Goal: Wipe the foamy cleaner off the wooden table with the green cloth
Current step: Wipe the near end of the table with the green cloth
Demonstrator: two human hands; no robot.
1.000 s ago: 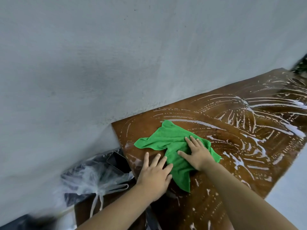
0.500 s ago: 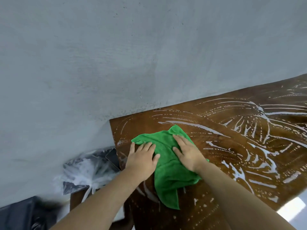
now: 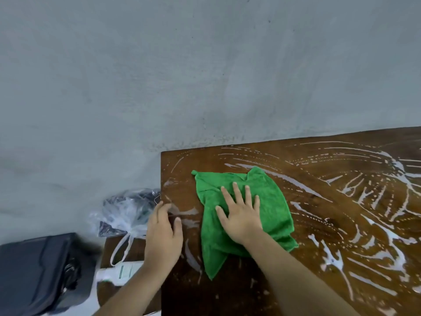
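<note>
A plain grey wall point(image 3: 159, 76) fills the upper two thirds of the frame, and the dark wooden table point(image 3: 319, 201) runs from the centre to the right edge below it, its back edge against the wall. White streaks of foamy cleaner point(image 3: 387, 238) arc across most of the tabletop, thickest toward the right side, with thinner smears near the table's left edge. The green cloth point(image 3: 271, 195) lies rumpled on the table's left part, just right of centre in the frame, with one corner trailing toward the bottom. Your right hand point(image 3: 241, 215) lies palm down on the cloth with the fingers straight and spread, pressing it to the wood rather than clutching it. Your left hand point(image 3: 163, 233) rests at the table's left edge, just left of the cloth and not touching it, fingers loosely together, thumb on the wet wood, grasping nothing. Left of the table and lower down, a crumpled clear plastic bag point(image 3: 123, 213) with white handles sits on a smaller wooden surface point(image 3: 134, 249), a white bottle point(image 3: 118, 271) lies beside your left forearm, and a black case point(image 3: 38, 270) fills the lower left corner.
</note>
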